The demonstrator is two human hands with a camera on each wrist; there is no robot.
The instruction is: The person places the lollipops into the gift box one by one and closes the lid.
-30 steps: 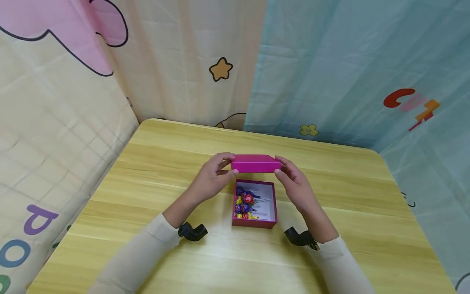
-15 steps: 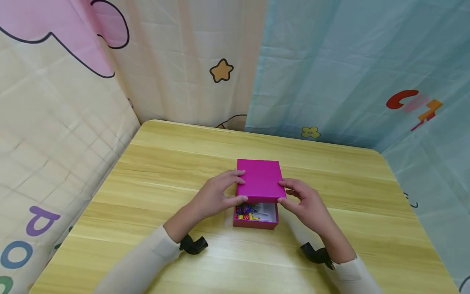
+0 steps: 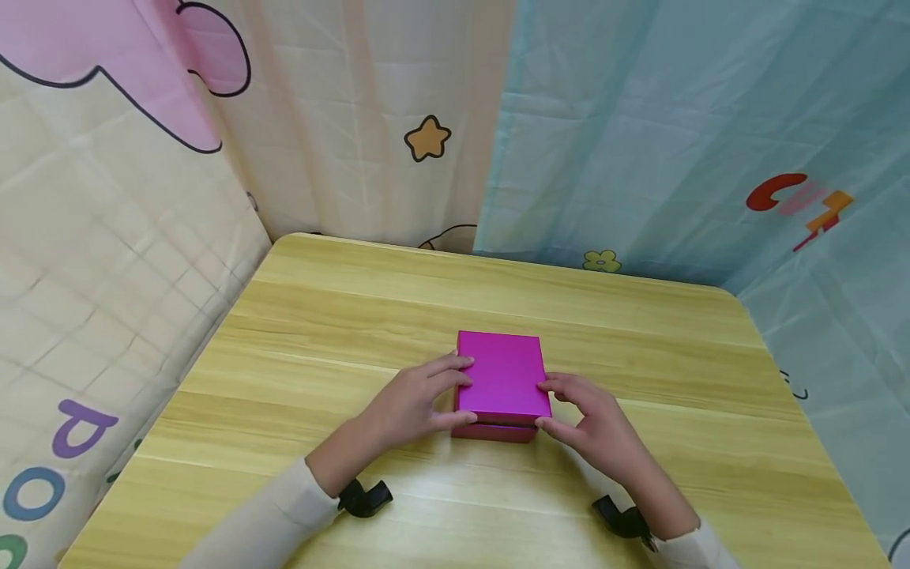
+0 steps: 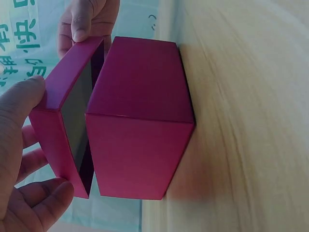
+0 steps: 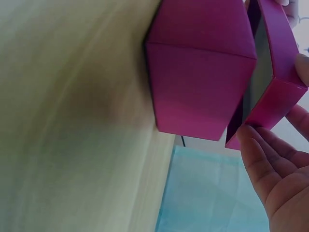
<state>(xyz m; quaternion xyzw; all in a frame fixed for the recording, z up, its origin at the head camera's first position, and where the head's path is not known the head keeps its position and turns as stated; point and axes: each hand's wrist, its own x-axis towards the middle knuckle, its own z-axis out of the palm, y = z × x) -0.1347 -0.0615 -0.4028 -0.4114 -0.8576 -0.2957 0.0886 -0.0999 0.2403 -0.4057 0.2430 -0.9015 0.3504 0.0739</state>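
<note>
A magenta box lid (image 3: 501, 375) is held level just over the matching box base (image 3: 494, 432) on the table. In the left wrist view a narrow gap shows between the lid (image 4: 72, 92) and the base (image 4: 142, 154). My left hand (image 3: 415, 399) grips the lid's left side, thumb at the near corner and fingers along the edge. My right hand (image 3: 593, 419) grips the opposite side, its thumb at the near right corner. In the right wrist view the lid (image 5: 277, 92) also stands apart from the base (image 5: 198, 92). The inside of the base is hidden under the lid.
The box stands on a pale wooden table (image 3: 320, 300) with rounded back corners. Printed curtains (image 3: 370, 118) hang behind it and at both sides. A black wrist mount (image 3: 366, 499) sits at the left wrist, another wrist mount (image 3: 622, 518) at the right.
Both hands have brought the lid from tilted behind the base to level over it, moving toward me and down. The lollipops seen inside the base earlier are now covered.
</note>
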